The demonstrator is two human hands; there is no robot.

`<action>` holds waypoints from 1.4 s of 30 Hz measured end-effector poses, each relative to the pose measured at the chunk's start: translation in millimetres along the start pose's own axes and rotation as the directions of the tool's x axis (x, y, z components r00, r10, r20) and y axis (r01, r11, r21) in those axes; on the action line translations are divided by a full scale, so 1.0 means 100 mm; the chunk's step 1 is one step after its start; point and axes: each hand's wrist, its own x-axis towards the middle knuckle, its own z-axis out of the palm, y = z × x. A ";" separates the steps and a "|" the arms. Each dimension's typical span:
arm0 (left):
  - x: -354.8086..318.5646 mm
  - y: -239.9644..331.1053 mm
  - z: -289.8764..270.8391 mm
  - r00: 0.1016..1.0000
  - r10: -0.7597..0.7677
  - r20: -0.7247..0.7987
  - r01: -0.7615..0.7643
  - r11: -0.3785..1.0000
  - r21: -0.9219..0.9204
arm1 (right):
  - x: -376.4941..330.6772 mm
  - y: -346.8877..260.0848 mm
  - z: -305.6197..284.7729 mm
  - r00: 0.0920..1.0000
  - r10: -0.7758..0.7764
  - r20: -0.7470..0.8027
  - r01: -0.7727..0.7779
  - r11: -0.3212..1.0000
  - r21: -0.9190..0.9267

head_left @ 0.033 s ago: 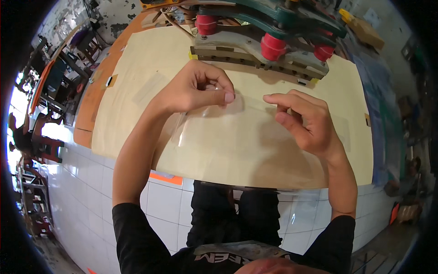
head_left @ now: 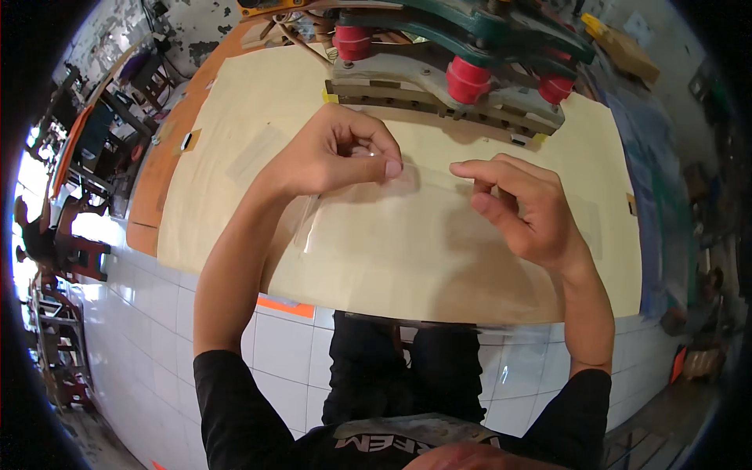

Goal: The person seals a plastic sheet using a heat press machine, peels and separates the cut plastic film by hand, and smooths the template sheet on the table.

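Nearest to me, at the bottom of the head view, I see a black short-sleeved shirt with a pale print (head_left: 376,443) and black trousers (head_left: 360,356) over a white tiled floor (head_left: 282,345). A flat bright-orange strip (head_left: 286,306) peeks out under the near edge of the tabletop (head_left: 147,205), whose orange-brown wood shows at the left beyond a broad cream-coloured sheet (head_left: 204,211). On that sheet, between the forearms, I make out a thin, clear plastic film (head_left: 368,251), mostly by its glints and faint edges. The left hand (head_left: 329,157) has thumb and forefinger pinched together on the film's far part; the right hand (head_left: 533,207) is loosely curled above its right side, thumb and forefinger apart, gripping nothing I can see. A small black-and-white piece (head_left: 186,141) lies well to the left, and blue plastic sheeting (head_left: 638,149) drapes along the right edge. Just past both hands, a dark green metal machine frame (head_left: 501,39) with red cylindrical mounts (head_left: 470,81) and a long grey metal bar (head_left: 439,106) blocks the far side and hides what lies behind it. Farther off, I get a tan cardboard box (head_left: 630,59) at upper right, a dark red stool (head_left: 90,257) at far left, and a peeling grey wall (head_left: 192,31).
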 end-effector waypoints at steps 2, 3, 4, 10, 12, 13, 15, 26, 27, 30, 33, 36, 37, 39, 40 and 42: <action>-0.01 0.01 -0.01 0.999 0.036 -0.022 -0.034 0.997 0.068 | 0.02 -0.01 0.02 0.996 0.066 0.052 -0.068 0.997 0.028; 0.00 0.01 0.00 0.999 0.033 -0.022 -0.031 0.998 0.062 | 0.01 0.01 0.03 0.996 0.070 0.056 -0.072 0.997 0.028; 0.01 0.01 0.01 0.999 0.052 -0.011 -0.052 0.999 0.012 | 0.01 0.03 0.05 0.997 0.064 0.045 -0.066 0.997 0.036; 0.00 0.04 0.01 0.999 -0.030 0.045 0.035 0.993 -0.116 | 0.00 0.04 0.04 1.000 0.008 0.018 -0.008 1.000 0.015; 0.01 -0.01 0.00 0.998 0.047 0.049 -0.038 0.986 -0.163 | -0.01 0.03 0.03 1.000 -0.013 0.005 0.013 1.000 0.005; 0.01 -0.02 -0.01 0.993 0.086 0.076 -0.071 0.980 -0.185 | -0.01 0.03 0.03 1.000 -0.013 0.001 0.013 1.000 0.012; 0.02 -0.05 -0.02 0.987 0.125 0.103 -0.101 0.973 -0.208 | -0.02 0.03 0.03 1.000 -0.013 -0.004 0.013 1.000 0.021; 0.01 0.12 0.02 0.985 -0.121 0.126 0.140 0.979 -0.147 | -0.03 0.05 0.03 0.999 -0.002 -0.042 0.003 1.000 0.028; 0.01 0.12 0.03 0.985 -0.123 0.123 0.140 0.979 -0.147 | -0.02 0.05 0.04 0.999 -0.004 -0.040 0.005 1.000 0.030; 0.00 0.05 0.05 0.991 -0.099 0.093 0.112 0.983 -0.143 | -0.02 0.04 0.05 1.000 0.019 -0.020 -0.018 1.000 0.014; 0.01 0.02 0.05 0.997 -0.058 0.057 0.065 0.988 -0.139 | -0.02 0.03 0.05 0.999 0.047 -0.025 -0.046 0.999 0.027; 0.00 0.06 0.06 0.998 -0.051 0.038 0.056 0.987 -0.149 | -0.02 0.04 0.05 0.999 0.034 -0.032 -0.034 0.999 0.009; 0.00 0.06 0.06 0.998 -0.052 0.027 0.055 0.987 -0.150 | -0.02 0.03 0.05 0.999 0.033 -0.037 -0.032 0.999 0.017; 0.00 0.06 0.07 0.999 -0.052 0.016 0.054 0.987 -0.150 | -0.02 0.03 0.04 0.999 0.032 -0.043 -0.031 0.999 0.025; 0.00 0.06 0.07 0.999 -0.049 0.011 0.050 0.986 -0.159 | -0.01 0.03 0.04 0.999 0.025 -0.045 -0.024 0.999 0.022; 0.00 0.07 0.07 0.999 -0.048 0.005 0.048 0.985 -0.168 | -0.01 0.03 0.03 0.999 0.018 -0.047 -0.017 1.000 0.021</action>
